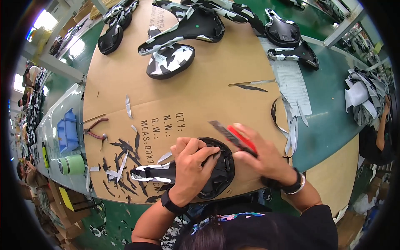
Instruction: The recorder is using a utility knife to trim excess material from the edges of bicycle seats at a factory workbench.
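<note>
A black bicycle saddle (227, 166) lies underside up on a cardboard sheet near the table's front edge. Its narrow nose (152, 173), with a whitish inner edge, points left. My left hand (191, 164) is closed on the saddle, thumb and fingers pinching at its inner rim. What lies between those fingertips is hidden. In my right hand (262, 158) is a red utility knife (237, 137), gripped over the saddle's right side. Its dark blade points up and to the left, apart from the saddle.
More saddles (171, 60) lie at the far side. Left are red-handled pliers (96, 128), black scraps (125, 150), a blue tray (67, 131) and a green tape roll (71, 165). Right are white strips (293, 129), a printed sheet (293, 83), and a grey fabric stack (362, 96) near another person's arm.
</note>
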